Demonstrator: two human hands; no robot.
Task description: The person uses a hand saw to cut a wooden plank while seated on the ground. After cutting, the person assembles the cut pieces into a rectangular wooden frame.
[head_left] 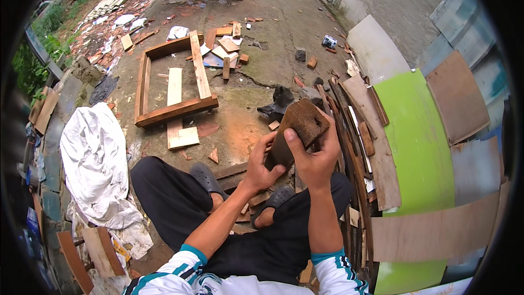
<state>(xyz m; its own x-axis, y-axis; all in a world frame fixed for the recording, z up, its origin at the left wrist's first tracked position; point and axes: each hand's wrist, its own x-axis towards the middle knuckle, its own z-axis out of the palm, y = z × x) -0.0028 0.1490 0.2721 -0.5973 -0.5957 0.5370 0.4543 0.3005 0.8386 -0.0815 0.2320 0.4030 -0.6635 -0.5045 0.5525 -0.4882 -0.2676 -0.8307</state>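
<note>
A thick, dark brown piece of wood (290, 125) with angled corners is held up in front of my knees, tilted, between both hands. My left hand (261, 165) grips its lower left side. On its right side, my right hand (317, 155) presses the thumb on the near face, with the fingers partly hidden behind. Beyond the hands, to the left, a rectangular wooden frame (177, 110) lies on the ground. A pale board (174, 86) lies inside it, and a short light offcut (184, 137) is by its near side.
Wood offcuts (228, 45) lie in a pile beyond the frame. A white cloth (95, 164) is spread at the left. Long wooden strips (349, 147) and a green panel (412, 142) line the right. Dark plastic (277, 101) sits just beyond the held wood.
</note>
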